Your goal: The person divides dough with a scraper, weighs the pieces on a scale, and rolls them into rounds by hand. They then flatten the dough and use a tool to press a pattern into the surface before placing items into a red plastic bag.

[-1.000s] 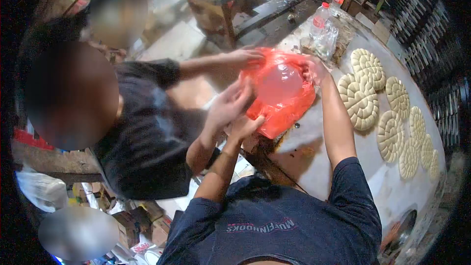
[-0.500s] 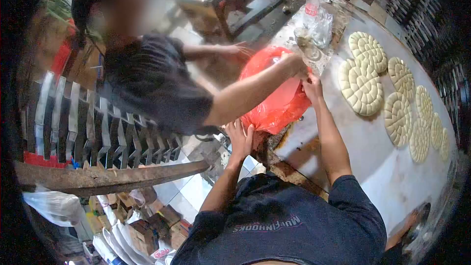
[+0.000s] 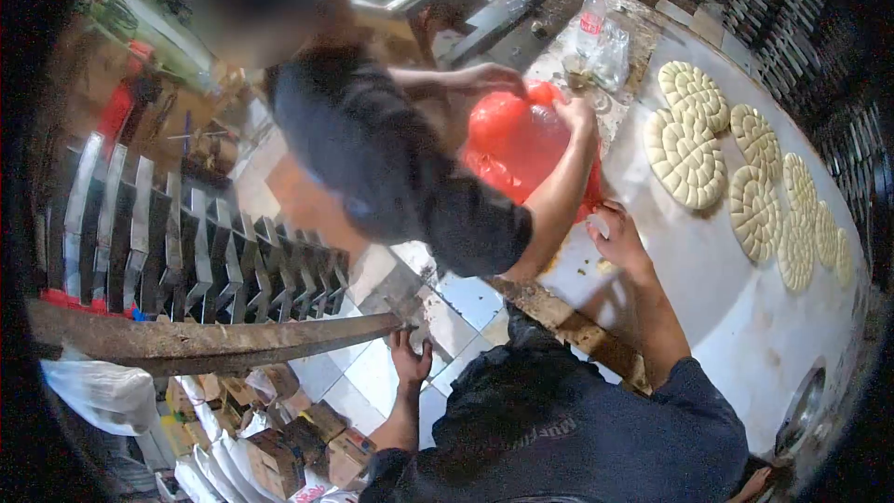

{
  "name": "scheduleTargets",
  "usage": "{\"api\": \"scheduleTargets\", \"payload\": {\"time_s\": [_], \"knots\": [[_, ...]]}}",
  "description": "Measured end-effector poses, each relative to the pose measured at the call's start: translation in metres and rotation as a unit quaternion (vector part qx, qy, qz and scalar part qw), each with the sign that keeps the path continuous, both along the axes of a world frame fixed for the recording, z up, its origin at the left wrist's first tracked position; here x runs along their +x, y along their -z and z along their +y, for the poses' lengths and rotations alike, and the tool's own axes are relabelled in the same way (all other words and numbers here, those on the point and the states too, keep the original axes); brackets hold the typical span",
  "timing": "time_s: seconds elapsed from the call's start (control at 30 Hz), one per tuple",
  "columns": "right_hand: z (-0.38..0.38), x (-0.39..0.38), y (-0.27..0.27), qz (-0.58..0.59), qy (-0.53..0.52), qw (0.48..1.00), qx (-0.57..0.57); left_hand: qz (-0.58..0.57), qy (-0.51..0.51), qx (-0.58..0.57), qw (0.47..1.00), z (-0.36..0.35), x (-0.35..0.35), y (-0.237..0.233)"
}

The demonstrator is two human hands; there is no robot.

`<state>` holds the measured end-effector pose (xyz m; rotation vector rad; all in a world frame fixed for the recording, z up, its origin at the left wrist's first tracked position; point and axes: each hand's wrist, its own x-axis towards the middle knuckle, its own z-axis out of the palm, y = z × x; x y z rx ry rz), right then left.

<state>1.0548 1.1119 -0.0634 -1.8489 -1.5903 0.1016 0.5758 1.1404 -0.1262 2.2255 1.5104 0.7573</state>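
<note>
A red plastic bag (image 3: 521,144), bulging with something I cannot make out, sits at the table's left edge. A co-worker (image 3: 410,158) in a dark shirt leans over it, one hand (image 3: 575,115) gripping its right side and the other at its far side. Beside the bag's near right corner is my right hand (image 3: 622,240), its thumb and fingers curved apart with nothing visible between them. My left hand (image 3: 410,359), fingers spread and empty, hangs over the tiled floor close to the end of a wooden beam (image 3: 251,340).
Several scored dough coils (image 3: 684,156) lie on the pale table (image 3: 689,317). Plastic bottles (image 3: 591,19) and a clear bag (image 3: 612,56) stand at its far end. Stacked metal trays (image 3: 140,224) are at left, above boxes (image 3: 275,456) and white sacks (image 3: 233,466).
My left hand has let go of the red bag and dropped back toward the beam's end. My right hand has come nearer me. The co-worker has moved closer, shifting the bag and gathering its top.
</note>
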Motion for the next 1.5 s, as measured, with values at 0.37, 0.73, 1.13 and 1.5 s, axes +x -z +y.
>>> {"api": "scheduleTargets", "payload": {"time_s": [0.37, 0.73, 1.13, 1.5], "knots": [[-0.025, -0.219, -0.038, 0.150, 0.033, 0.966, 0.208, -0.012, -0.198, -0.416, 0.887, -0.260, -0.223, 0.223], [-0.117, -0.455, -0.014, 0.045, -0.494, 0.867, -0.048, -0.225, -0.328, -0.527, 0.752, -0.509, -0.261, 0.270], [-0.091, -0.479, 0.072, -0.128, -0.501, 0.815, -0.261, -0.409, -0.418, -0.505, 0.635, -0.500, -0.285, 0.264], [-0.024, -0.461, 0.172, -0.172, -0.443, 0.774, -0.419, -0.476, -0.491, -0.375, 0.626, -0.355, -0.390, 0.210]]}}
